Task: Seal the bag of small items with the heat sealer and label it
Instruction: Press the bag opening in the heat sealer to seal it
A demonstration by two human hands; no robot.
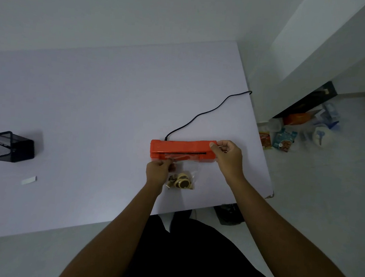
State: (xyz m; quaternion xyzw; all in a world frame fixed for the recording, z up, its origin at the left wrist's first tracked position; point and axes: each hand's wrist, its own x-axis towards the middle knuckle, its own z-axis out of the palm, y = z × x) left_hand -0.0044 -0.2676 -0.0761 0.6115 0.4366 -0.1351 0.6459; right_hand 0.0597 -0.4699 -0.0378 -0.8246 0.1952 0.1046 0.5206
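An orange heat sealer (pixel 180 148) lies on the white table (pixel 91 108), its lid raised a little so a dark slot shows along the front. A clear plastic bag (pixel 185 171) with small tan and brown round items (pixel 181 181) lies in front of it, its open top edge tucked into the slot. My left hand (pixel 159 169) pinches the bag's upper left corner by the sealer. My right hand (pixel 226 155) grips the right end of the sealer's lid, thumb on top.
A black cord (pixel 208 112) runs from the sealer's back to the table's right edge. A black mesh pen holder (pixel 8 146) with a blue pen stands far left, a small white label (pixel 29 180) in front of it. Packets and bottles (pixel 299 131) clutter the floor at right.
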